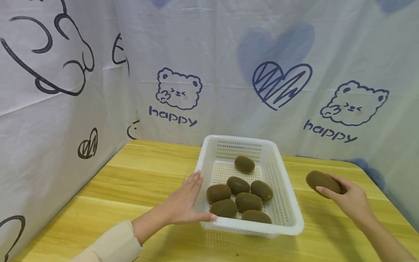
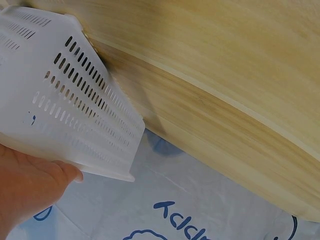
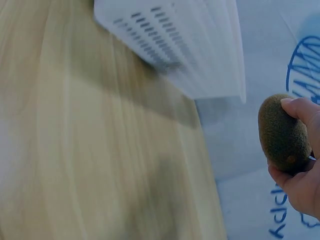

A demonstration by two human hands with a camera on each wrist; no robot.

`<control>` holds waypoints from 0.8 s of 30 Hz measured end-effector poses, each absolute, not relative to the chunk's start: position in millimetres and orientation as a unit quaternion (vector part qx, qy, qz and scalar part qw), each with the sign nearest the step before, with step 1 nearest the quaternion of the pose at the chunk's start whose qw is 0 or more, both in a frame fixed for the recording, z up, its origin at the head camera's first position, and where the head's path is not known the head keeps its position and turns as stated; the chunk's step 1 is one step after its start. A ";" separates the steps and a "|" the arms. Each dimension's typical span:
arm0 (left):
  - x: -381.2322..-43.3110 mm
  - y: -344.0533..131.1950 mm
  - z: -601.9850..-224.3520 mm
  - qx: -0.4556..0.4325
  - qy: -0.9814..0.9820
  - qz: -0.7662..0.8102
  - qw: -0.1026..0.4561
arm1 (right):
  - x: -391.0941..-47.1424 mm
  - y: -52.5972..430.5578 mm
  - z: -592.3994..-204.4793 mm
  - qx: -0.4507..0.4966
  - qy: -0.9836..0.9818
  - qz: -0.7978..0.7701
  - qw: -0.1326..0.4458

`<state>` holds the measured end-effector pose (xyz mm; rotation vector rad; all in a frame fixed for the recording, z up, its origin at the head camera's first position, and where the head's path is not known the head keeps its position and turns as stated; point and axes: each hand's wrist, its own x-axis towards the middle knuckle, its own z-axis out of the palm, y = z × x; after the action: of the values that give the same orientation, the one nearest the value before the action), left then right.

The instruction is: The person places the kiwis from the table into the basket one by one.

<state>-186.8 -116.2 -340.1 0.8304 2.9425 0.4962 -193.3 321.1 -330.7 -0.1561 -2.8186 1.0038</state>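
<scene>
My right hand [image 1: 355, 200] holds a brown fuzzy kiwi [image 1: 322, 183] between thumb and fingers, above the table to the right of the basket. The same kiwi [image 3: 284, 132] shows its full length in the right wrist view. A white perforated plastic basket [image 1: 289, 185] sits in the middle of the table with several kiwis [image 1: 248, 201] in it. Most of these lie in its front half; a single kiwi [image 1: 244, 164] lies near the back. My left hand [image 1: 183, 203] rests at the basket's front left corner, fingers extended along the left rim, thumb on the front rim.
The wood-grain table [image 1: 157, 160] runs back to a white cloth [image 1: 226, 109] printed with bears and hearts. Another stretch of this printed cloth [image 1: 65, 120] hangs along the left side. The basket's back end is close to the cloth.
</scene>
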 end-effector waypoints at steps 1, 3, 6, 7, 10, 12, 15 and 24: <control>-186.8 -116.4 -340.1 0.268 0.950 0.160 0.022 | -194.2 317.5 -328.4 -0.049 -0.937 0.338 0.074; -186.7 -116.5 -339.8 0.267 0.950 0.161 0.020 | -195.9 310.6 -324.4 -0.039 -0.934 0.346 0.080; -186.7 -116.0 -339.5 0.263 0.951 0.162 0.021 | -198.4 300.3 -319.2 -0.020 -0.932 0.353 0.081; -186.7 -115.8 -339.4 0.262 0.951 0.162 0.022 | -199.3 296.8 -317.7 -0.015 -0.932 0.353 0.084; -187.2 -115.8 -340.0 0.259 0.951 0.164 0.024 | -202.1 286.0 -313.2 0.007 -0.932 0.352 0.092; -187.5 -115.8 -340.2 0.259 0.951 0.166 0.024 | -204.3 278.6 -310.1 0.022 -0.933 0.345 0.100; -187.9 -115.8 -340.5 0.260 0.951 0.167 0.021 | -208.0 267.5 -306.4 0.048 -0.935 0.334 0.112; -188.3 -114.7 -339.8 0.262 0.951 0.161 0.017 | -226.0 238.1 -305.1 0.149 -0.925 0.322 0.136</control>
<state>-188.3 -114.7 -339.8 0.8151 2.9568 0.5012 -226.0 238.1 -305.1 0.4308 -2.6786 0.9310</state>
